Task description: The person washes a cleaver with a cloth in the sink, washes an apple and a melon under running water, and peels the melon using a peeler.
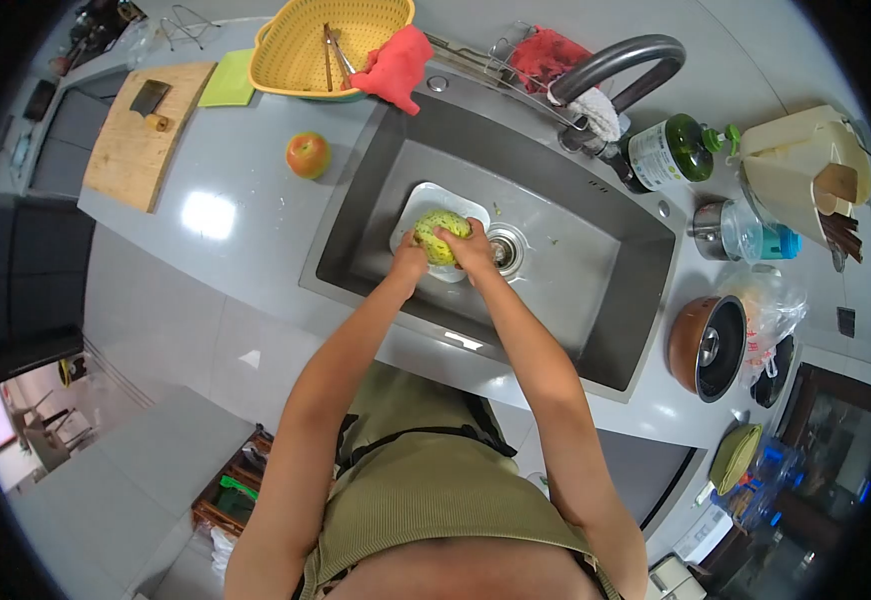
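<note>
A speckled yellow-green fruit (pixel 442 236) is held between both hands over a white tray (pixel 408 222) in the steel sink (pixel 576 270). My left hand (pixel 410 264) grips its left side, with the fingers curled round it. On the right side my right hand (pixel 472 250) is closed on the same fruit, its thumb on top. The sink drain (pixel 505 252) lies just right of the tray. A red and yellow round fruit (pixel 308 155) rests on the counter left of the sink.
Behind the sink stand a yellow basket (pixel 286 50) with a red cloth (pixel 396 68), the faucet (pixel 621 60) and a green bottle (pixel 671 152). A cutting board (pixel 146 140) with a cleaver (pixel 150 98) lies far left; a brown pot (pixel 696 348) sits right.
</note>
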Action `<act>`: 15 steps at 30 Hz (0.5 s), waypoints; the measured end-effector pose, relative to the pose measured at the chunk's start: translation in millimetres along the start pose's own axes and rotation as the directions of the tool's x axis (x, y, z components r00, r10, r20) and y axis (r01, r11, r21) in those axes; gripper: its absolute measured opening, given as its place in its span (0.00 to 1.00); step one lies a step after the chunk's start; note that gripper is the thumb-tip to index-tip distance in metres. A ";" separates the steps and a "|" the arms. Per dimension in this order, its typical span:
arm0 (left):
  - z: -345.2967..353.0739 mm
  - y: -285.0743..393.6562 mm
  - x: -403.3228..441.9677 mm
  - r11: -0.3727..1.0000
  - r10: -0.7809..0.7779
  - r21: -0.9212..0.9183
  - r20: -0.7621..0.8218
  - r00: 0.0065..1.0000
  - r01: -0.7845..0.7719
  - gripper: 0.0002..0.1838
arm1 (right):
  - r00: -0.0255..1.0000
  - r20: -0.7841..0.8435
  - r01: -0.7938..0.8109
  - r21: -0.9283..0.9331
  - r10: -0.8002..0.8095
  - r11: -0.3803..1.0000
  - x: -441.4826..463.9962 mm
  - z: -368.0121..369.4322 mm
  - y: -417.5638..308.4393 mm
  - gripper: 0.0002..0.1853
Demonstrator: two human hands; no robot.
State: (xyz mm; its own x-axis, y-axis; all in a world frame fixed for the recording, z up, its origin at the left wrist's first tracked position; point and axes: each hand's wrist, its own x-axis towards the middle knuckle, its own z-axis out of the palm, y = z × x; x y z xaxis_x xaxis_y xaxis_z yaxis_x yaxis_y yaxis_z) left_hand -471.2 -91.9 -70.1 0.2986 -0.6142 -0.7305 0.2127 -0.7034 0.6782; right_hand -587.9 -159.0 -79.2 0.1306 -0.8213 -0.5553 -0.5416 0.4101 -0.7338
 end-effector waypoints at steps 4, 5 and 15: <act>-8.9 2.2 4.4 0.999 -0.040 -0.031 0.081 0.996 0.043 0.29 | 0.998 -0.055 -0.048 -0.067 0.044 0.997 10.2 13.2 5.9 0.53; -9.3 -1.9 11.6 0.998 -0.046 -0.027 0.089 0.995 0.048 0.30 | 0.997 -0.059 -0.059 -0.077 0.054 0.995 11.0 14.8 6.1 0.53; -15.2 4.8 21.1 0.994 -0.013 0.106 0.115 0.993 0.001 0.32 | 1.000 -0.001 -0.025 -0.348 0.027 0.937 -5.3 11.7 -33.2 0.54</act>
State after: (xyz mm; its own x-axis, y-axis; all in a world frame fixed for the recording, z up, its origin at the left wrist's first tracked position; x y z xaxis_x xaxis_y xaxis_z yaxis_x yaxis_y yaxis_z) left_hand -449.7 -102.8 -81.0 0.1870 -0.6420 -0.7436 0.1134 -0.7378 0.6655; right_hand -560.8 -163.6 -56.5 0.1157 -0.8103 -0.5744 -0.7997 0.2670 -0.5378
